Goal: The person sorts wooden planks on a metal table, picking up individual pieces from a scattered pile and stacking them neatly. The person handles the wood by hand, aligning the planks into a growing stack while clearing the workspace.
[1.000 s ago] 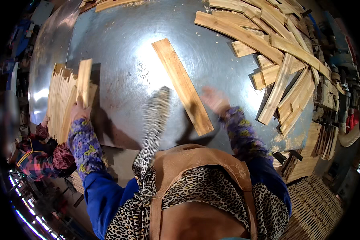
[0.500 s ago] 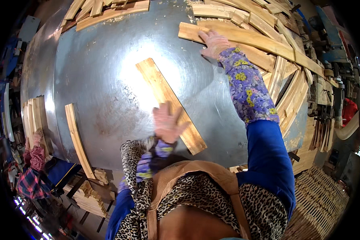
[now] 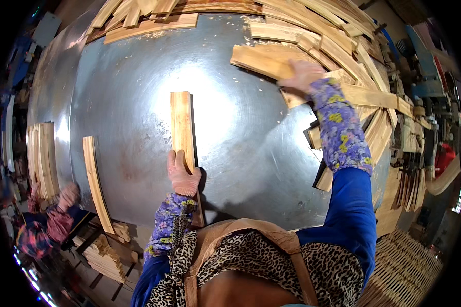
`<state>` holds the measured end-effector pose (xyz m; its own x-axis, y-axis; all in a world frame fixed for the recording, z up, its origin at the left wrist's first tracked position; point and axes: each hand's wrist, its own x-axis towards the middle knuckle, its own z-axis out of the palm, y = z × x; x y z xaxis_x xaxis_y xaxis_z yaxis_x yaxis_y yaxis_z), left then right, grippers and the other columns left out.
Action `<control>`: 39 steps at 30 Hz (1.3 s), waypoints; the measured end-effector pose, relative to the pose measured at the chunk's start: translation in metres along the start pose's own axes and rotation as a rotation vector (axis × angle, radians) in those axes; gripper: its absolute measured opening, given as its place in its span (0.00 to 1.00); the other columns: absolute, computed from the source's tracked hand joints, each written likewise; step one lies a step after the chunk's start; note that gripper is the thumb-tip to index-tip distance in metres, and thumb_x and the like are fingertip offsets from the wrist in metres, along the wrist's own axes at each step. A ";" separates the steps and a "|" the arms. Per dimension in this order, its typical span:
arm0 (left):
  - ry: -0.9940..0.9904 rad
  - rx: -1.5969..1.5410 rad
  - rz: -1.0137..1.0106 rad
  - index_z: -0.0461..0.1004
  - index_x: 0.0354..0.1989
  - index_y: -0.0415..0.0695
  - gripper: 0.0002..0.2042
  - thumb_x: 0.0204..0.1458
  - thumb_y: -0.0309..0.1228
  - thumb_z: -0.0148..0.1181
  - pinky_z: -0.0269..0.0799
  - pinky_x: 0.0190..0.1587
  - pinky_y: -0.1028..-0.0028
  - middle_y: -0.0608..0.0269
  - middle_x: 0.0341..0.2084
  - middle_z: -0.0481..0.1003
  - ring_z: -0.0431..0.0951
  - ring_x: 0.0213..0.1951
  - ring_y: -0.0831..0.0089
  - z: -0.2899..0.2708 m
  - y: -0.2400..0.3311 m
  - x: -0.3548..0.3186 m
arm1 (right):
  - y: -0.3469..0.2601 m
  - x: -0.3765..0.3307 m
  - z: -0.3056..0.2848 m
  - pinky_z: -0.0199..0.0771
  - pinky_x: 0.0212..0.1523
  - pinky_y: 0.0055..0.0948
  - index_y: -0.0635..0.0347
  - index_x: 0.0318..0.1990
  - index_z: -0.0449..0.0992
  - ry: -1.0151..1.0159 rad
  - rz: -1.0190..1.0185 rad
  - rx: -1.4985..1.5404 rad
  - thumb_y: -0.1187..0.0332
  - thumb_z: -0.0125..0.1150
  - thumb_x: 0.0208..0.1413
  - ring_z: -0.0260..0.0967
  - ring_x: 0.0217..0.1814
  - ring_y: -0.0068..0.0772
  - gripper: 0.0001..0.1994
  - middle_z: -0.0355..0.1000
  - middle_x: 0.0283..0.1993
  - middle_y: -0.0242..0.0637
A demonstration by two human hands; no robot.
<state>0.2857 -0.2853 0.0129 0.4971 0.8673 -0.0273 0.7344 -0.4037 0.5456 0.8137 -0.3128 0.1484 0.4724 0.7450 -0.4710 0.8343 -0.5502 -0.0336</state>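
Observation:
My left hand (image 3: 184, 178), in a pale pink glove, grips the lower part of a wooden strip (image 3: 181, 120) on the metal tabletop (image 3: 133, 102). The strip points almost straight away from me, its near end hidden by my hand and sleeve. At the right my other arm reaches forward. My right hand (image 3: 301, 77), gloved alike and slightly blurred, is closed over a long, wide board (image 3: 256, 60) at the edge of a heap of wooden strips (image 3: 338, 53). The fingers' undersides are hidden.
Another strip (image 3: 96, 179) lies at the left, overhanging the near edge. Beyond it, a co-worker's hand (image 3: 68, 196) is beside upright-looking stacked strips (image 3: 45, 158). More strips (image 3: 153, 28) lie along the far edge. Stacked slats (image 3: 404, 266) stand at the lower right.
My left hand has come down onto the strip, which has turned from slanting to nearly straight. My right hand has moved right along the long board, which has shifted; strips beneath it have moved too.

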 end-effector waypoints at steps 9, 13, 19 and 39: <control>-0.309 0.078 -0.093 0.61 0.77 0.33 0.48 0.50 0.45 0.74 0.69 0.72 0.49 0.33 0.68 0.69 0.71 0.68 0.37 0.002 0.093 0.023 | -0.165 -0.028 0.097 0.70 0.75 0.50 0.58 0.69 0.78 -0.097 -0.206 0.361 0.31 0.54 0.67 0.72 0.73 0.60 0.41 0.77 0.68 0.57; -0.442 -0.044 -0.345 0.66 0.76 0.39 0.43 0.50 0.41 0.74 0.74 0.68 0.51 0.35 0.63 0.73 0.75 0.64 0.38 -0.024 0.095 0.030 | -0.028 -0.010 0.081 0.69 0.76 0.51 0.53 0.78 0.66 0.376 -0.006 -0.012 0.43 0.66 0.61 0.66 0.78 0.58 0.42 0.70 0.74 0.55; -0.468 -0.291 -0.429 0.75 0.69 0.43 0.32 0.56 0.44 0.71 0.78 0.61 0.54 0.39 0.53 0.84 0.84 0.58 0.45 -0.042 0.054 -0.003 | 0.018 -0.004 0.064 0.69 0.77 0.50 0.50 0.83 0.57 0.187 0.161 -0.044 0.40 0.73 0.51 0.62 0.81 0.57 0.54 0.66 0.78 0.55; -0.474 -0.106 -0.421 0.61 0.78 0.32 0.51 0.54 0.55 0.74 0.69 0.74 0.55 0.34 0.71 0.71 0.74 0.71 0.44 -0.078 0.053 -0.001 | -0.224 -0.161 0.123 0.79 0.62 0.54 0.56 0.76 0.68 -0.298 -0.343 0.261 0.31 0.59 0.63 0.80 0.63 0.60 0.45 0.83 0.57 0.59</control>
<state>0.2875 -0.2850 0.1071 0.3447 0.7124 -0.6113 0.8736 -0.0053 0.4866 0.5160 -0.3557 0.1237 0.0514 0.7801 -0.6235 0.8105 -0.3974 -0.4304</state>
